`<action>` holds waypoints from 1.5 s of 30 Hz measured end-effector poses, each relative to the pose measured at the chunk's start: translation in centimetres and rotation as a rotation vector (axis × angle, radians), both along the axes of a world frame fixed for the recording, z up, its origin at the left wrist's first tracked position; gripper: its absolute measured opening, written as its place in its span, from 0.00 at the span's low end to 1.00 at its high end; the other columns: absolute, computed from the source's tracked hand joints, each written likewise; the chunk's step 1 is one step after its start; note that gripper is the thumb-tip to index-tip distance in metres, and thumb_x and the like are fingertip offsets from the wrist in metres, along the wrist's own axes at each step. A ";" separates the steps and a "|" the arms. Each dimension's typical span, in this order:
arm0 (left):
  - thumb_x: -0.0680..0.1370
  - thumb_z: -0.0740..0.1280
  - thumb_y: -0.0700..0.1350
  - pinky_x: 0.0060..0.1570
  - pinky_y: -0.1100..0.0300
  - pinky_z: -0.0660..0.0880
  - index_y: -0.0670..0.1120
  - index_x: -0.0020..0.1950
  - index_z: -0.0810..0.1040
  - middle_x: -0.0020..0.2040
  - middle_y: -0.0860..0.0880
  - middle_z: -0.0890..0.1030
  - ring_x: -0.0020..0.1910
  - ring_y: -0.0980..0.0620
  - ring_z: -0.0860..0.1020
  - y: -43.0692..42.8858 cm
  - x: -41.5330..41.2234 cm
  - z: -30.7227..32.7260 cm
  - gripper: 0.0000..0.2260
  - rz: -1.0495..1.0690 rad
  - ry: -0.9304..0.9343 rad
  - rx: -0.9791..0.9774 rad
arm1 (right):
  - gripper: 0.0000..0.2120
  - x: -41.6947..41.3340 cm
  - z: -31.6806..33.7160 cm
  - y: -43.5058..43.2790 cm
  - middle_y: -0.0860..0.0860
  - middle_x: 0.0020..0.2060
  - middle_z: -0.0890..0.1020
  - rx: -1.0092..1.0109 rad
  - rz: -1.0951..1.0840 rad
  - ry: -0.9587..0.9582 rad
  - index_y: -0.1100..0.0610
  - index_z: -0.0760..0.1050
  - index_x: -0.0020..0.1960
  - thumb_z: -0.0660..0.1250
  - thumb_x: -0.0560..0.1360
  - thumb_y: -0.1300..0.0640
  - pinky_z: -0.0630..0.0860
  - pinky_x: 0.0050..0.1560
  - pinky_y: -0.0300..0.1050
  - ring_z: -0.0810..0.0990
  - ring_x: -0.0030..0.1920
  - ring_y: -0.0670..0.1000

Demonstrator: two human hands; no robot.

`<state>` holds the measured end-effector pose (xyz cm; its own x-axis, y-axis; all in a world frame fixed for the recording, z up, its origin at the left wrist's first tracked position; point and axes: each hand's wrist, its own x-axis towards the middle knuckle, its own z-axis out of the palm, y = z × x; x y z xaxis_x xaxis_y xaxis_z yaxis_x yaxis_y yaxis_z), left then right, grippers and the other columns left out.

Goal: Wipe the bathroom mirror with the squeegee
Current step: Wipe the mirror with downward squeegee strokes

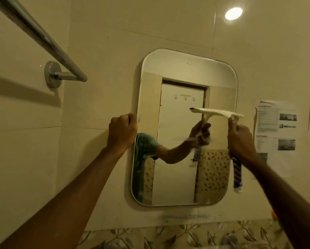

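Observation:
A rounded rectangular mirror [177, 177] hangs on the tiled wall ahead. My left hand [122, 131] grips its left edge about halfway up. My right hand [240, 141] is closed around the handle of a white squeegee [217, 111]. The squeegee's blade lies nearly level against the glass on the right side, a little above the mirror's middle. A blue-and-white striped end of the handle [237, 175] sticks out below my fist, over the mirror's right edge. The glass reflects my arm, a door and patterned tiles.
A chrome towel rail [48, 44] juts out of the left wall at upper left, close to my left arm. Printed paper sheets [276, 126] are stuck on the wall right of the mirror. A leaf-patterned tile band [186, 234] runs below. A ceiling light [233, 13] shines above.

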<state>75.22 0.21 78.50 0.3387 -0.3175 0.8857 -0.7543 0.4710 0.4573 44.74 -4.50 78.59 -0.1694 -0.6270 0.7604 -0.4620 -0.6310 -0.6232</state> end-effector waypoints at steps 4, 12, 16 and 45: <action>0.82 0.55 0.43 0.33 0.51 0.74 0.39 0.30 0.72 0.29 0.35 0.76 0.29 0.38 0.76 -0.1 -0.1 -1.2 0.21 -0.022 0.032 -0.017 | 0.26 1.8 -10.5 -0.2 0.60 0.29 0.79 0.055 -0.029 -0.008 0.59 0.73 0.36 0.50 0.81 0.42 0.77 0.25 0.48 0.78 0.27 0.61; 0.80 0.54 0.45 0.37 0.44 0.78 0.38 0.31 0.74 0.29 0.36 0.77 0.31 0.39 0.77 0.3 -0.2 -1.0 0.22 -0.056 0.100 0.012 | 0.23 2.7 -5.9 2.7 0.52 0.29 0.76 0.072 0.047 0.038 0.57 0.72 0.37 0.51 0.82 0.45 0.74 0.25 0.42 0.75 0.25 0.49; 0.78 0.53 0.50 0.40 0.44 0.79 0.39 0.30 0.76 0.29 0.38 0.78 0.33 0.38 0.78 0.2 0.1 -1.1 0.23 -0.060 0.133 0.051 | 0.24 5.0 -2.4 1.6 0.53 0.26 0.71 -0.038 0.029 -0.026 0.59 0.70 0.35 0.49 0.83 0.48 0.68 0.23 0.41 0.68 0.22 0.50; 0.71 0.48 0.63 0.43 0.42 0.81 0.41 0.46 0.79 0.47 0.35 0.80 0.41 0.40 0.82 1.4 1.6 -0.2 0.30 -0.319 0.280 0.343 | 0.20 13.8 -5.4 7.7 0.47 0.27 0.73 0.014 0.117 0.038 0.51 0.69 0.35 0.50 0.83 0.49 0.66 0.23 0.30 0.71 0.24 0.41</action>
